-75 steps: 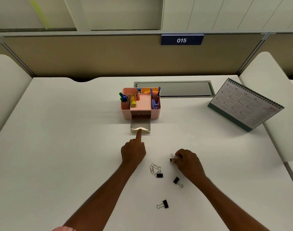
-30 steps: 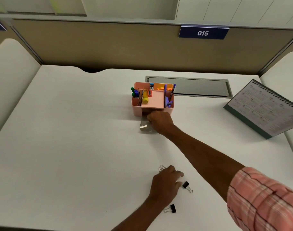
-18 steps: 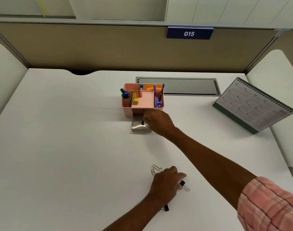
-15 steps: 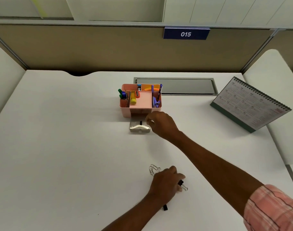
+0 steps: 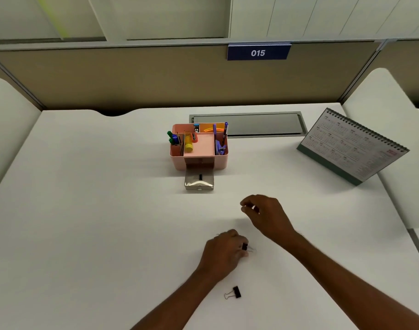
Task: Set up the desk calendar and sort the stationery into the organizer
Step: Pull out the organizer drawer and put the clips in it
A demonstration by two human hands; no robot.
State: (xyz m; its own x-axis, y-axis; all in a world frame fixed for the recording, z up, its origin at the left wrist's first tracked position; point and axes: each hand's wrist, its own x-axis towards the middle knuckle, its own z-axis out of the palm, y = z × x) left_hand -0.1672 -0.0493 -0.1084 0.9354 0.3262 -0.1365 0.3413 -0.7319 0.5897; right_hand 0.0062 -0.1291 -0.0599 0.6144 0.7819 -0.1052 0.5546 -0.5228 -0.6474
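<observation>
White desk [image 5: 84,210], both forearms reaching in from the near edge. Desk calendar [image 5: 351,146] stands upright on its green base, well beyond the right hand [image 5: 266,215] and off to its right, page tilted back. Pink organizer [image 5: 177,163] sits beyond both hands, ahead of the left hand [image 5: 224,253]; top compartments hold green markers [image 5: 171,136], a yellow glue stick [image 5: 189,146] and purple pens [image 5: 225,129]. Its clear drawer [image 5: 199,186] is pulled out toward the hands, front edge just beyond and left of the right fingertips, not touching them. Right hand hovers above the desk, fingers loosely curled, thumb near forefinger, nothing seen in it: released. Left hand lies knuckles-up on the desk, nearer than and just left of the right hand, apart from it; fingers curl down and pinch the held clip [image 5: 244,247], a black binder clip, its wire loop poking out to the right of the fingertips. Drawer clip [image 5: 200,176], black, lies inside the drawer, well beyond both hands. Loose clip [image 5: 236,292], black with wire handles, lies on the desk just right of the left wrist.
</observation>
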